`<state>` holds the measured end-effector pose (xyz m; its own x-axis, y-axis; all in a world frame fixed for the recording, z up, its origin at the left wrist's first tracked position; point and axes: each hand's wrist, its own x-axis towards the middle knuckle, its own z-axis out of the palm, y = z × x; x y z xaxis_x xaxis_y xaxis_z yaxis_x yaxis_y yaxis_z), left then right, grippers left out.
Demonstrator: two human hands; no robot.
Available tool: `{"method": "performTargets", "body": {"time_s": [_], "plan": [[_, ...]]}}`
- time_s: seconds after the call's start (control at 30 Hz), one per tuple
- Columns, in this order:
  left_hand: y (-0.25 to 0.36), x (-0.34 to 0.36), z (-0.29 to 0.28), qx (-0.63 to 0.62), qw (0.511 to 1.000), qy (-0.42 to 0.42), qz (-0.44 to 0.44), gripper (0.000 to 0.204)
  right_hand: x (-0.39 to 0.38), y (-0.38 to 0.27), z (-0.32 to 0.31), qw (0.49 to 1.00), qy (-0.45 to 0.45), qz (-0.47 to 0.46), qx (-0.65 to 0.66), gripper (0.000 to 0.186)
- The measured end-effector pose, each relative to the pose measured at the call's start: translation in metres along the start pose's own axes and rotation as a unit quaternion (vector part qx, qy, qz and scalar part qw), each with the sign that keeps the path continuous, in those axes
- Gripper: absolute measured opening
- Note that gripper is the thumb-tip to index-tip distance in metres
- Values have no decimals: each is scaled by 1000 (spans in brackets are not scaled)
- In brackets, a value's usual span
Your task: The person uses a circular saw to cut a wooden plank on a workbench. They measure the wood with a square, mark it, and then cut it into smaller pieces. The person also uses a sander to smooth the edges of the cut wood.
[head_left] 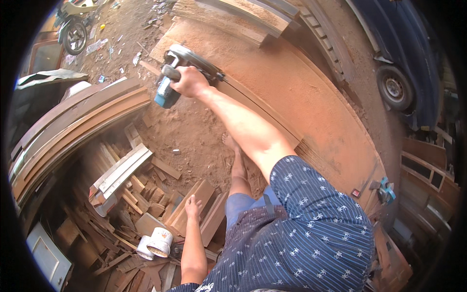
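Observation:
My right hand [192, 82] is closed around the handle of a circular saw [187, 56], which has a teal part at its lower end. The saw is at the far left end of a wide, dusty wooden board [292, 82]. A long straight cut or gap runs along the near side of the board, from the saw back toward my body. My left hand [193, 207] hangs low over scrap wood, holding nothing, its fingers partly spread. Small white buckets [160, 242] lie near my left forearm.
Stacked planks [78, 126] curve along the left, above loose offcuts [155, 209]. Thick beams [243, 19] rest at the board's far side. A teal tool [386, 191] sits at its right end. A dark vehicle [413, 58] and a motorcycle [74, 36] stand beyond.

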<state>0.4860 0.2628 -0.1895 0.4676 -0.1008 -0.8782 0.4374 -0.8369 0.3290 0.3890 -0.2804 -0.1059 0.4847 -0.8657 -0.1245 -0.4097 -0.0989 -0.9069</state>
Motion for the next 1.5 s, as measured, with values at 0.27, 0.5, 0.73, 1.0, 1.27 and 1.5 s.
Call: {"method": "performTargets", "body": {"time_s": [0.27,0.5,0.73,1.0,1.27,1.5], "plan": [[82,18,45,22,995,-45,84,52,-44,-1,-14,998,34,58,-19,37],[126,14,96,33,982,-45,182,49,-157,23,-64,994,14,107,-18,35],[139,3,174,6,961,14,277,46,-313,58,-120,996,62,57,-25,28],[138,-68,301,17,933,107,343,57,-477,91,-190,990,45,126,-40,31],[89,-86,388,-22,985,-144,97,87,-572,35,-313,989,55,111,-81,37],[67,-136,369,-68,962,-191,180,88,-635,-42,-451,944,18,260,201,60]]}}
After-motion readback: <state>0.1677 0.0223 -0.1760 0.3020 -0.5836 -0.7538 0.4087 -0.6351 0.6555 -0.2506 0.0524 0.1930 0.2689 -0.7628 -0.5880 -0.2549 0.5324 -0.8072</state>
